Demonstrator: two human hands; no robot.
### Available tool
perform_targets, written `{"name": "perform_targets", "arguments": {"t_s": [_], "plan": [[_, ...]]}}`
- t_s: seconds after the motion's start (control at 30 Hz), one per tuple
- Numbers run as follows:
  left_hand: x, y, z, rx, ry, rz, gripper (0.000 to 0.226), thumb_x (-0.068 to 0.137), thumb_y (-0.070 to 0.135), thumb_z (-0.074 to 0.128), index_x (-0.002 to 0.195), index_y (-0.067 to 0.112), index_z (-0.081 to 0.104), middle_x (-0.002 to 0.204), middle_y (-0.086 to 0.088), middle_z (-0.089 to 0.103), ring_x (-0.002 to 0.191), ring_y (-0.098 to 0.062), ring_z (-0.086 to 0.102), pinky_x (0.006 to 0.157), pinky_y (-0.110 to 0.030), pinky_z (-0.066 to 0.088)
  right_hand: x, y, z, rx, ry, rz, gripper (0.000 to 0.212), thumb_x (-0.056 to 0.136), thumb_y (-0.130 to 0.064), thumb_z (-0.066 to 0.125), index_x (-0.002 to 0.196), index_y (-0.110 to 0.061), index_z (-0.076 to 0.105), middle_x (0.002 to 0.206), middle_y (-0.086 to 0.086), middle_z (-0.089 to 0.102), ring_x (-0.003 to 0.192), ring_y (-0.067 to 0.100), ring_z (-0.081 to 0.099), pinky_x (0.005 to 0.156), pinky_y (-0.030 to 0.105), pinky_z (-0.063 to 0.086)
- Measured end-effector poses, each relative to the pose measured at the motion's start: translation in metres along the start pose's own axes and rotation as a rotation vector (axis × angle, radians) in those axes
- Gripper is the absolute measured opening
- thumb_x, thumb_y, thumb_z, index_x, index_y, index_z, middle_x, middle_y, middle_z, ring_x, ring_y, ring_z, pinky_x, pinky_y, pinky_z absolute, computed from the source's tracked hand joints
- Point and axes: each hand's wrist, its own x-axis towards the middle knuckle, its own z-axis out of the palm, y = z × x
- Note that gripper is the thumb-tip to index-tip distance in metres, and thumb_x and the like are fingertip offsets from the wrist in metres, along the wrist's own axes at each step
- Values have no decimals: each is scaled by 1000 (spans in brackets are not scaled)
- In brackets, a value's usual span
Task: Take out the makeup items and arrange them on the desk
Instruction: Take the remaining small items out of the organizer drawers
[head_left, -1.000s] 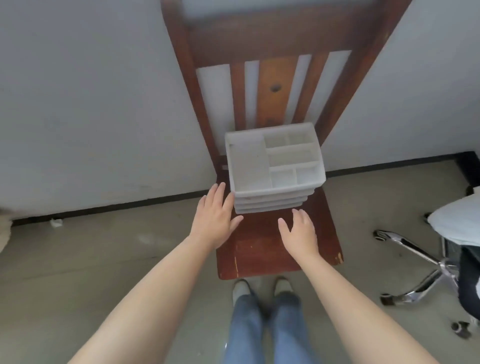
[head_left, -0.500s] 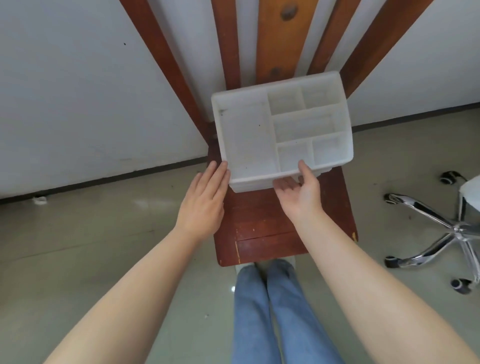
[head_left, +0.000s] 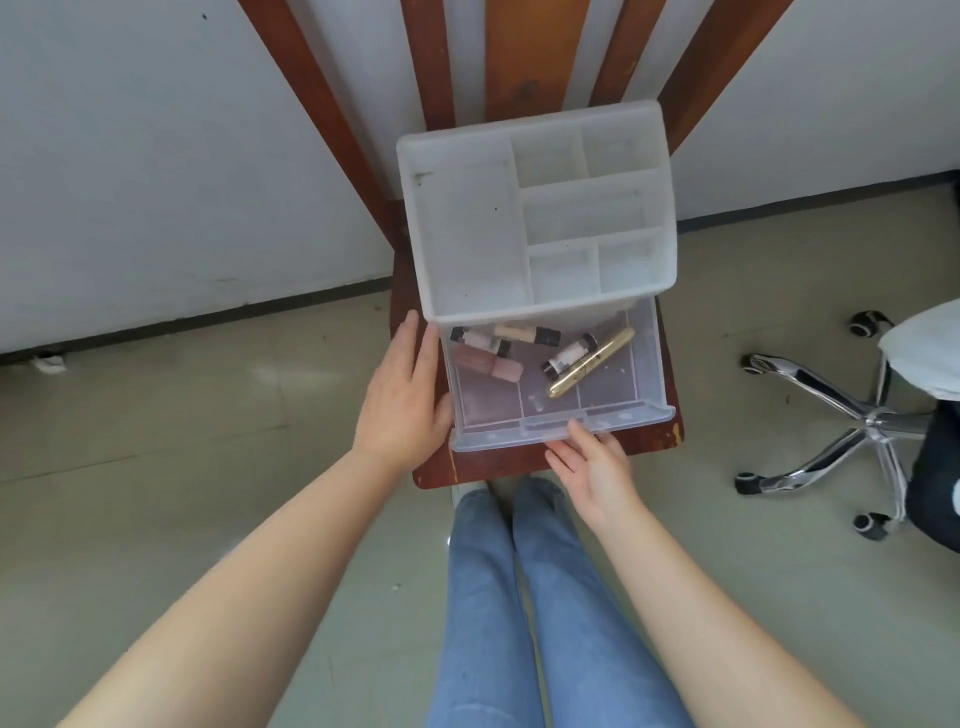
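Fingers of my right hand (head_left: 597, 470) curl under the front lip of a clear drawer (head_left: 636, 364), thumb on top of its handle, gripping it while it stands pulled out of a white organizer (head_left: 462, 234). My left hand (head_left: 402, 395) lies flat, fingers straight, against the organizer's left side and the drawer's corner. Inside the drawer I see the makeup: a gold tube (head_left: 592, 362) lying diagonally, a small dark-capped bottle (head_left: 567, 354) touching it, a pink tube (head_left: 488, 362), and two more dark-capped tubes (head_left: 527, 334) at the back left, partly under the organizer's divided top tray. The organizer sits on a wooden chair (head_left: 519, 462) against a white wall (head_left: 156, 156). An office chair base (head_left: 841, 421) stands well apart on the right.
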Motion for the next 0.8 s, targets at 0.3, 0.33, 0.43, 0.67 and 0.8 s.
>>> {"name": "perform_targets", "arguments": {"t_s": [0.3, 0.33, 0.43, 0.67, 0.8], "plan": [[-20, 24, 45, -427, -46, -410, 33, 89, 8, 48, 122, 10, 48, 118, -9, 59, 111, -28, 52, 87, -34, 43, -38, -37, 16, -1254, -240, 104, 26, 95, -27, 44, 105, -5, 55, 70, 5, 59, 61, 15, 58, 60, 21, 49], [-18, 23, 45, -416, -45, -414, 31, 88, 6, 47, 119, 8, 50, 115, -11, 60, 108, -29, 54, 86, -35, 44, -39, -44, 17, -1424, -265, -44, 20, 94, -21, 47, 102, -7, 58, 68, 3, 58, 59, 14, 57, 58, 18, 47], [-14, 19, 43, -370, -60, -406, 19, 86, 6, 50, 105, 4, 54, 101, -13, 61, 94, -31, 56, 78, -37, 47, -23, -69, 23, -1933, -240, -662, 30, 89, -9, 49, 119, -10, 56, 100, 7, 62, 92, 22, 56, 78, 24, 41], [-9, 19, 37, -294, -99, -402, 4, 86, 8, 51, 89, 9, 49, 87, -5, 48, 80, -25, 49, 65, -28, 35, 29, -87, 45, -2774, -662, -1065, 55, 85, -4, 51, 136, -13, 30, 131, 9, 40, 116, 26, 41, 91, 34, 37], [-8, 22, 33, -283, -117, -411, 4, 87, 9, 51, 90, 8, 48, 88, -8, 49, 89, -31, 54, 66, -30, 36, 33, -75, 52, -2803, -609, -1072, 41, 87, 0, 45, 126, -8, 37, 124, 12, 46, 111, 29, 47, 81, 34, 37]]}}
